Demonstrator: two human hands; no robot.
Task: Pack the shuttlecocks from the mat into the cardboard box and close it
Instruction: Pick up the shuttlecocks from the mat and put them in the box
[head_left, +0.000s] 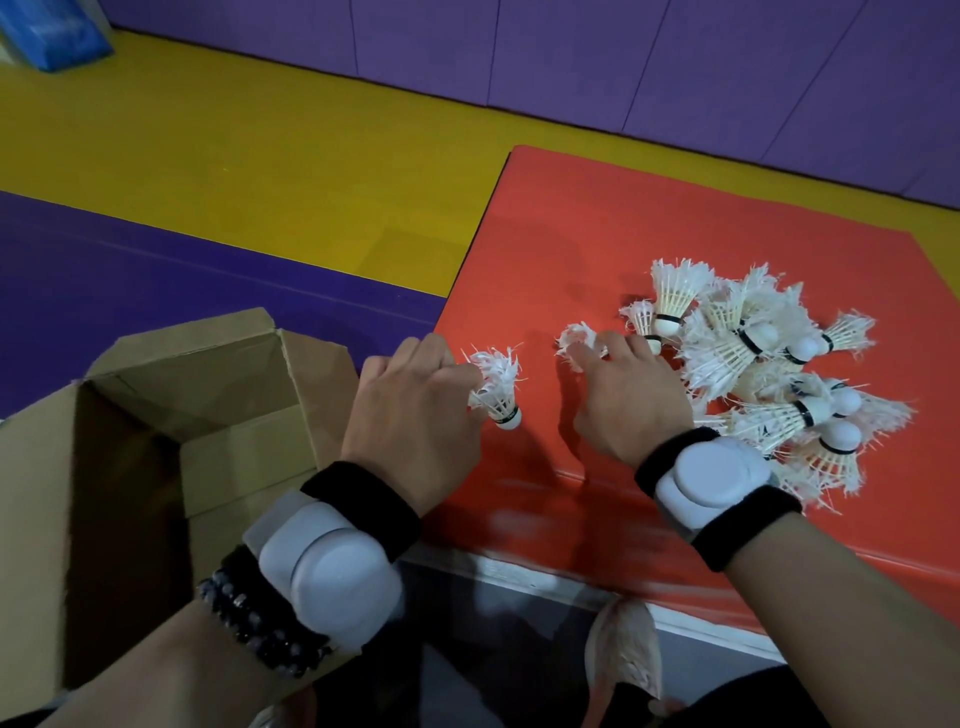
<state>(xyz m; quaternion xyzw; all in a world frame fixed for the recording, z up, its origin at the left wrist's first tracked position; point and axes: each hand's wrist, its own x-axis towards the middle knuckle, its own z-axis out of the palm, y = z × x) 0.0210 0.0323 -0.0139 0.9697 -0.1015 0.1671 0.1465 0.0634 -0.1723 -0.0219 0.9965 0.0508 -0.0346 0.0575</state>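
Note:
An open cardboard box (62, 467) stands at the lower left with its flaps up. To its right lies a red mat (571, 234) with a pile of several worn white shuttlecocks (769, 374) on its right side. My left hand (410, 415) hovers by the mat's left edge and pinches one shuttlecock (496, 387) by its feathers, cork down. Over a single shuttlecock (574, 338) at the pile's left edge, my right hand (628, 400) reaches with curled fingers; whether it grips is hidden.
The floor is yellow (234, 156) and purple (156, 280), with a purple padded wall (623, 62) behind. A blue object (47, 36) lies at the far top left. A shoe (623, 649) shows below the mat's near edge.

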